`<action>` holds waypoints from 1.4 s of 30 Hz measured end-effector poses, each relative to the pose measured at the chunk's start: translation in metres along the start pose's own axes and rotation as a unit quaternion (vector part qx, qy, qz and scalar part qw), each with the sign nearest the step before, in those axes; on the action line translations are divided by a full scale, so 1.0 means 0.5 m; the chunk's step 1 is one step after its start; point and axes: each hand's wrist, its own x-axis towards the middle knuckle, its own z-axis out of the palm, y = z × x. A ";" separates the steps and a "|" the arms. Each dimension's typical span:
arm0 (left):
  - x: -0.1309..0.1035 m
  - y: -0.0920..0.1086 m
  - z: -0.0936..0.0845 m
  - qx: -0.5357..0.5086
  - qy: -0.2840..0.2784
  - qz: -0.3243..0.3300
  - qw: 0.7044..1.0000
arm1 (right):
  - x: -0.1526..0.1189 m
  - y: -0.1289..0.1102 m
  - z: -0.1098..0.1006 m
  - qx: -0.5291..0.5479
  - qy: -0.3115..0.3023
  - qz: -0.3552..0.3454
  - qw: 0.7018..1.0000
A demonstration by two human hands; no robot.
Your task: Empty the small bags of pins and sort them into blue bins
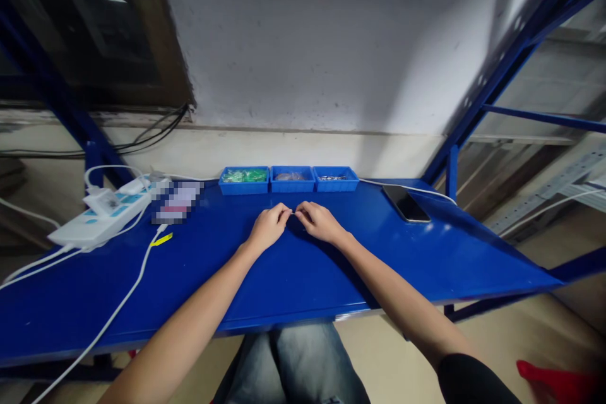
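Over the middle of the blue table [293, 284], my left hand [271, 225] and my right hand [318, 221] face each other with their fingertips almost meeting. Both hands are pinched closed. A tiny light-coloured item shows between the fingertips, too small to make out. Just beyond the hands stand three small blue bins in a row: the left bin [244, 189] holds green and clear pieces, the middle bin [292, 187] holds brownish pieces under what looks like clear plastic, and the right bin [336, 186] holds thin metallic pieces.
A black phone [407, 204] lies at the right. At the left are a white power strip [99, 218] with cables, a blurred-out flat item [177, 202] and a white cable with a yellow tag [162, 240]. Blue frame posts flank the table; a wall stands behind.
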 end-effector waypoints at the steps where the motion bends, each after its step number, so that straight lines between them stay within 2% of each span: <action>1: 0.001 -0.001 0.000 0.006 0.007 -0.006 1.000 | -0.001 0.000 -0.001 0.003 0.002 -0.007 1.000; 8: 0.005 -0.004 -0.001 -0.003 0.014 -0.028 1.000 | 0.002 0.004 -0.009 -0.035 0.009 -0.050 0.998; 10: 0.005 -0.002 -0.001 -0.010 0.004 -0.033 0.999 | 0.002 0.005 -0.022 -0.073 0.042 -0.061 0.995; 11: 0.004 0.000 0.000 -0.016 -0.004 -0.034 0.999 | 0.000 0.006 -0.031 -0.087 0.083 -0.063 0.991; 13: 0.002 0.010 0.004 -0.030 -0.027 -0.025 0.999 | -0.006 0.008 -0.057 -0.084 0.221 -0.072 0.969; 14: -0.001 0.017 0.008 -0.035 -0.038 -0.015 0.999 | -0.010 0.009 -0.072 -0.067 0.305 -0.080 0.947; 16: -0.007 0.034 0.020 -0.031 -0.053 0.018 0.998 | -0.017 0.011 -0.100 -0.034 0.455 -0.100 0.884; 18: -0.016 0.053 0.035 -0.003 -0.054 0.054 0.997 | -0.019 0.017 -0.123 -0.031 0.542 -0.090 0.835; 20: -0.024 0.068 0.048 0.036 -0.052 0.081 0.995 | -0.014 0.029 -0.138 -0.050 0.567 -0.052 0.821; 22: -0.029 0.077 0.057 0.070 -0.055 0.091 0.992 | -0.004 0.047 -0.143 -0.071 0.530 0.027 0.844; 23: -0.031 0.078 0.060 0.083 -0.059 0.093 0.990 | 0.001 0.058 -0.141 -0.080 0.487 0.082 0.866; 26: -0.030 0.075 0.063 0.095 -0.075 0.086 0.989 | 0.003 0.084 -0.116 -0.090 0.298 0.242 0.919; 28: -0.026 0.069 0.063 0.092 -0.080 0.078 0.990 | -0.003 0.085 -0.088 -0.071 0.195 0.275 0.939; 30: -0.022 0.063 0.063 0.085 -0.074 0.070 0.991 | -0.008 0.070 -0.059 -0.026 0.123 0.246 0.961; 33: -0.015 0.053 0.058 0.068 -0.043 0.043 0.996 | -0.008 0.027 -0.030 0.057 0.068 0.134 0.987; 36: -0.006 0.037 0.045 0.055 -0.014 0.008 0.998 | -0.004 -0.007 -0.020 0.099 0.057 0.048 0.992; 42: 0.006 0.009 0.018 0.005 0.007 -0.057 0.998 | -0.007 -0.012 -0.015 0.065 0.045 0.008 0.997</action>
